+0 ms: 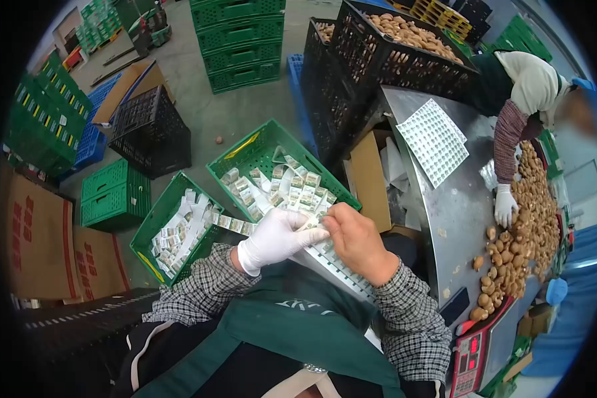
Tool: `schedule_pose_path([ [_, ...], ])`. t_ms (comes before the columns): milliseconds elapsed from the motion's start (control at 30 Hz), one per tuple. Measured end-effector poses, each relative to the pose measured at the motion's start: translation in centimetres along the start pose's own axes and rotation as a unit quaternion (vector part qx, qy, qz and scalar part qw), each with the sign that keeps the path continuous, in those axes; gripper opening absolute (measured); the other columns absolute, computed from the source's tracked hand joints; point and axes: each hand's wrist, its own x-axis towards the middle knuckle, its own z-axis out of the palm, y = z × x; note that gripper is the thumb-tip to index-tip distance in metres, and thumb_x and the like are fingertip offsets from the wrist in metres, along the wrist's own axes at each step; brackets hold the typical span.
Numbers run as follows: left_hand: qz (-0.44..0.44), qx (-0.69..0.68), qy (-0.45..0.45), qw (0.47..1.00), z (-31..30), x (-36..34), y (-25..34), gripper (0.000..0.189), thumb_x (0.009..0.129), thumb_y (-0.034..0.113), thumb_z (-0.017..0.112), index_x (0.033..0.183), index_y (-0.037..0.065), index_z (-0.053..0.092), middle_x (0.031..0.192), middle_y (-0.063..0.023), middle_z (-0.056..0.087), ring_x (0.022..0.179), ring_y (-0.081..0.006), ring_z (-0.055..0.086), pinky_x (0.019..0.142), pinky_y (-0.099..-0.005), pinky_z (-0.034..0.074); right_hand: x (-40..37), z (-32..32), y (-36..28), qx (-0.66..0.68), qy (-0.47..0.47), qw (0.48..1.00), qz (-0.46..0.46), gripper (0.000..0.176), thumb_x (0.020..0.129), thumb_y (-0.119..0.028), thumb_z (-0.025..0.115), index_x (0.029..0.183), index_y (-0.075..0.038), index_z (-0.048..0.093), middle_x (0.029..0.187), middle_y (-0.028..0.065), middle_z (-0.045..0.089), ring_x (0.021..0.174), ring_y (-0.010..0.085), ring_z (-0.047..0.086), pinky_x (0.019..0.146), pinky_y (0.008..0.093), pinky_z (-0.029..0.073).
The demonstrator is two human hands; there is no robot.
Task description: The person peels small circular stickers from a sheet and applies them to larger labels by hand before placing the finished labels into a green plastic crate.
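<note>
Tearing looks a risk for the long white sticker sheet (345, 275), pinched at its far edge by white-gloved left hand (278, 237) and bare right hand (359, 242) (both closed), if they pull apart.

- No word or number anywhere reads in full
- Cardboard box (40, 242): red printed characters on its side, too blurred to read
- Green apron (292, 325): a white logo line, illegible
- Weighing scale (472, 358): red lit display, digits unclear
- Label strip (335, 259) and label bundles (278, 186) in the green crate (245, 149): print too small to read
</note>
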Motion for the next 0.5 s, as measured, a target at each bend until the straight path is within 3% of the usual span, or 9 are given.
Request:
schedule_pose_path([
  [67,0.031,0.031,0.01,0.999,0.1,0.0,0.0,0.012,0.082,0.015,0.066,0.089,0.005,0.069,0.082,-0.0027,0.064,0.068,-0.0088,0.055,0.062,-0.024,0.045,0.2,-0.9,0.1,-0.025,0.045,0.999,-0.008,0.011,0.092,-0.016,0.052,0.097,-0.006,0.052,0.082,0.003,0.06,0.072,0.0193,0.058,0.066,0.0286,0.046],
  [167,0.124,0.097,0.031,0.987,-0.1,0.1,-0.1,0.012,0.079,0.01,0.065,0.09,0.005,0.067,0.08,-0.0041,0.062,0.069,-0.0114,0.057,0.063,-0.0244,0.046,1.1,-3.5,0.5,0.218,0.047,0.97,0.099,0.014,0.092,-0.014,0.049,0.098,-0.002,0.049,0.084,0.0032,0.057,0.071,0.0099,0.053,0.063,0.0268,0.045],
  [200,0.166,0.105,0.033,0.98,-0.1,0.1,-0.3,0.014,0.079,0.008,0.064,0.092,0.004,0.066,0.082,-0.0055,0.061,0.072,-0.0139,0.057,0.067,-0.0256,0.046,1.2,-3.5,0.5,0.305,0.037,0.948,0.085,0.014,0.091,-0.009,0.048,0.102,0.001,0.048,0.085,0.0016,0.053,0.074,0.005,0.047,0.065,0.0211,0.042],
  [300,0.288,0.128,0.039,0.948,0.0,0.6,-0.9,0.021,0.076,0.001,0.062,0.097,0.003,0.062,0.089,-0.0094,0.059,0.083,-0.0213,0.06,0.076,-0.0292,0.047,0.8,-2.4,0.0,0.368,0.003,0.926,0.082,0.02,0.09,-0.006,0.049,0.109,0.001,0.046,0.089,0.002,0.054,0.077,0.0043,0.047,0.067,0.0202,0.041],
  [333,0.251,0.148,0.014,0.956,-0.3,0.3,-0.6,0.025,0.073,-0.002,0.059,0.097,0.002,0.06,0.099,-0.0129,0.057,0.092,-0.025,0.058,0.081,-0.0321,0.046,0.7,-2.9,-0.3,0.31,-0.035,0.943,0.118,0.027,0.087,-0.003,0.05,0.114,0.0,0.044,0.091,0.0024,0.053,0.076,0.0049,0.049,0.065,0.0216,0.042],
  [433,0.285,0.148,0.046,0.946,0.2,0.5,-0.7,0.026,0.07,-0.003,0.058,0.095,0.002,0.06,0.105,-0.0149,0.056,0.096,-0.029,0.057,0.082,-0.0332,0.046,0.5,-2.1,-0.4,0.281,-0.021,0.955,0.096,0.034,0.084,-0.002,0.054,0.116,0.0,0.043,0.09,0.0054,0.054,0.073,0.0109,0.054,0.063,0.0254,0.044],
  [500,0.276,0.155,0.063,0.946,0.4,0.3,-0.3,0.024,0.07,-0.004,0.058,0.093,0.002,0.06,0.107,-0.0159,0.054,0.099,-0.0315,0.055,0.084,-0.0343,0.045,0.5,-1.4,-0.7,0.194,-0.021,0.979,0.053,0.039,0.081,-0.001,0.056,0.118,0.0,0.043,0.091,0.008,0.055,0.072,0.0168,0.056,0.062,0.0284,0.045],
])
